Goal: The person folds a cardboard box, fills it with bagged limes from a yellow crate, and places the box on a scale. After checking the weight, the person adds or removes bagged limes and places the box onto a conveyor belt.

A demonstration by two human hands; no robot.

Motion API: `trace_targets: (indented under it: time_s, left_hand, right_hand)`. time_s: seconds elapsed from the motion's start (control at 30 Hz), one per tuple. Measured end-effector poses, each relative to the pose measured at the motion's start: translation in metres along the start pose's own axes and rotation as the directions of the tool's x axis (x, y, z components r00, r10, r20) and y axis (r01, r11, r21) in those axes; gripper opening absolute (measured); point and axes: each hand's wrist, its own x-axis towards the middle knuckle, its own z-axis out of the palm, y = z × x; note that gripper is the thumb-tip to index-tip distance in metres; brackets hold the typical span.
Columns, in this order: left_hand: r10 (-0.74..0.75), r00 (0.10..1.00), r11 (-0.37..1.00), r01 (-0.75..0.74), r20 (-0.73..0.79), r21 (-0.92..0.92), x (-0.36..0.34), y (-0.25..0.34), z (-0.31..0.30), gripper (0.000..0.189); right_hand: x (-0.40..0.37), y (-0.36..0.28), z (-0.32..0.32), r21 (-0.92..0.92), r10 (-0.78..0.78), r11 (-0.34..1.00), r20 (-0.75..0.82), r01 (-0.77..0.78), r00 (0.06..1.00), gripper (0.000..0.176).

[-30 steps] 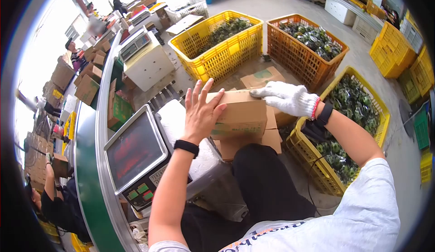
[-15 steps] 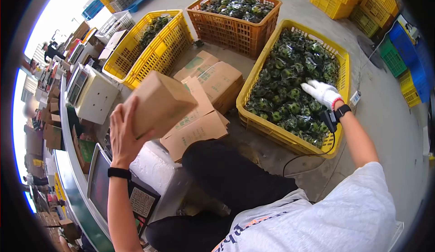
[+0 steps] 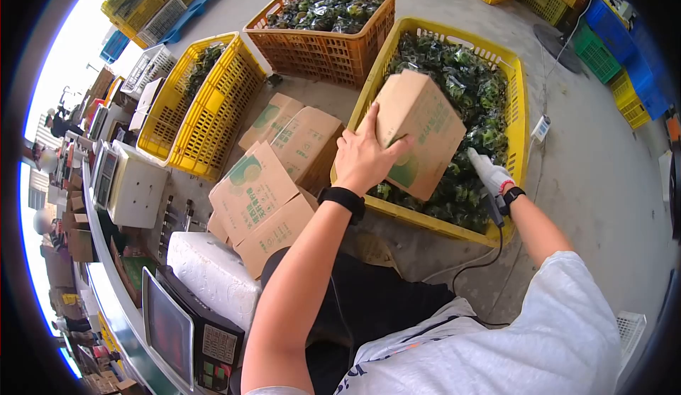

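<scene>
cardboard box (image 3: pixel 418 122), tilted, is held up over the yellow crate (image 3: pixel 425 219) of bagged green produce. the left hand (image 3: pixel 365 157) has its grip clamped on the box's near face, fingers spread. a green logo and print mark that face, too small to read. just beside and below it, the white-gloved right hand (image 3: pixel 489 175) reaches into the crate; its grip cannot be told. flat cartons (image 3: pixel 266 200) with the same green print lie on the floor nearby.
</scene>
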Motion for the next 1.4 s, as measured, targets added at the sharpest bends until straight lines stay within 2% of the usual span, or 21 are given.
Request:
trace_targets:
  time_s: [0.13, 0.27, 0.4, 0.47, 0.5, 0.57, 0.63, 0.67, 0.73, 0.77, 0.8, 0.83, 0.87, 0.93, 1.0, 1.07, 1.17, 1.2, 1.27, 1.3, 1.4]
  left_hand:
    - [-0.12, 0.989, 0.993, 0.119, 0.084, 0.014, 0.018, -0.01, 0.02, 0.108]
    - [-0.12, 0.982, 0.993, 0.115, 0.147, 0.042, 0.029, -0.006, 0.016, 0.111]
    - [-0.125, 0.969, 0.992, 0.129, 0.212, -0.007, 0.036, -0.017, 0.012, 0.113]
    - [-0.137, 0.971, 0.99, 0.125, 0.197, 0.072, 0.033, -0.016, 0.01, 0.116]
    - [-0.14, 0.971, 0.983, 0.114, 0.193, 0.142, 0.03, -0.015, 0.012, 0.118]
    - [-0.168, 0.966, 0.985, 0.155, 0.198, 0.082, 0.028, -0.02, 0.008, 0.113]
    - [-0.095, 0.965, 0.949, 0.162, 0.244, -0.271, 0.031, -0.045, 0.004, 0.116]
    - [-0.029, 0.96, 0.882, 0.156, 0.278, -0.444, 0.025, -0.051, -0.005, 0.113]
    - [-0.031, 0.971, 0.835, 0.156, 0.239, -0.527, 0.002, -0.05, -0.02, 0.108]
    - [-0.02, 0.981, 0.776, 0.137, 0.193, -0.616, -0.009, -0.047, -0.028, 0.104]
    - [-0.058, 0.933, 0.556, 0.325, 0.355, -0.765, -0.017, -0.049, -0.039, 0.091]
    - [-0.063, 0.935, 0.558, 0.323, 0.349, -0.765, -0.024, -0.052, -0.045, 0.091]
    - [-0.049, 0.924, 0.345, 0.372, 0.379, -0.862, -0.034, -0.056, -0.049, 0.086]
    - [0.035, 0.921, -0.054, 0.39, 0.388, -0.919, -0.046, -0.068, -0.048, 0.085]
    - [0.105, 0.919, -0.189, 0.394, 0.381, -0.899, -0.06, -0.078, -0.043, 0.086]
    - [0.198, 0.91, -0.346, 0.412, 0.364, -0.843, -0.072, -0.085, -0.04, 0.086]
    - [0.245, 0.92, -0.482, 0.391, 0.307, -0.784, -0.088, -0.092, -0.042, 0.092]
    - [0.344, 0.904, -0.587, 0.419, 0.255, -0.693, -0.09, -0.104, -0.039, 0.09]
    - [0.384, 0.903, -0.676, 0.418, 0.194, -0.607, -0.103, -0.119, -0.029, 0.089]
    - [0.423, 0.896, -0.748, 0.43, 0.135, -0.506, -0.108, -0.126, -0.026, 0.087]
    - [0.286, 0.958, -0.457, 0.171, 0.038, -0.873, -0.121, -0.149, -0.009, 0.077]
  right_hand:
    - [0.019, 0.006, 0.07, 0.324, 0.035, 0.945, 0.017, -0.039, 0.999, 0.066]
    - [-0.02, -0.064, 0.025, 0.211, 0.091, 0.974, -0.02, -0.084, 0.996, 0.055]
    - [0.026, -0.08, 0.077, 0.65, 0.131, 0.752, -0.313, 0.112, 0.941, 0.057]
    - [0.038, -0.088, 0.058, 0.996, 0.258, -0.015, 0.089, -0.089, 0.962, 0.06]
    - [0.033, -0.098, 0.038, 0.883, 0.187, -0.428, 0.295, -0.192, 0.937, 0.065]
    - [0.007, -0.122, -0.008, 0.84, 0.184, -0.519, 0.293, -0.16, 0.938, 0.07]
    - [0.025, -0.11, 0.011, 0.748, -0.082, -0.663, -0.044, -0.022, 0.996, 0.072]
    - [0.011, -0.12, -0.009, 0.919, 0.046, 0.089, -0.389, 0.384, 0.92, 0.06]
    - [-0.008, -0.139, -0.057, 0.884, -0.037, 0.274, -0.383, 0.378, 0.923, 0.053]
    - [0.003, -0.141, -0.078, 0.948, -0.161, -0.32, -0.056, 0.001, 0.985, 0.055]
    - [0.005, -0.146, -0.104, 0.816, -0.407, 0.335, -0.325, 0.47, 0.854, 0.06]
    - [0.007, -0.15, -0.13, 0.117, -0.593, 0.647, -0.545, 0.754, 0.593, 0.066]
    - [-0.001, -0.165, -0.157, -0.033, -0.623, 0.656, -0.587, 0.754, 0.517, 0.053]
    - [-0.009, -0.19, -0.203, -0.133, -0.682, 0.519, -0.66, 0.844, 0.315, 0.074]
    - [-0.049, -0.203, -0.239, 0.062, -0.611, 0.542, -0.655, 0.838, 0.444, 0.06]
    - [-0.06, -0.203, -0.248, 0.338, -0.45, 0.34, -0.761, 0.878, 0.467, 0.042]
    - [-0.033, -0.164, -0.244, 0.725, -0.276, 0.051, -0.65, 0.686, 0.708, 0.04]
    - [-0.043, -0.172, -0.247, 0.756, -0.129, 0.412, -0.504, 0.508, 0.854, 0.044]
    - [0.028, -0.091, -0.182, 0.312, -0.112, 0.917, -0.398, 0.249, 0.911, 0.081]
    - [0.015, -0.097, -0.179, 0.155, 0.161, 0.978, -0.142, -0.139, 0.977, 0.103]
    - [0.036, -0.063, -0.112, 0.058, 0.356, 0.933, -0.011, -0.354, 0.935, 0.106]
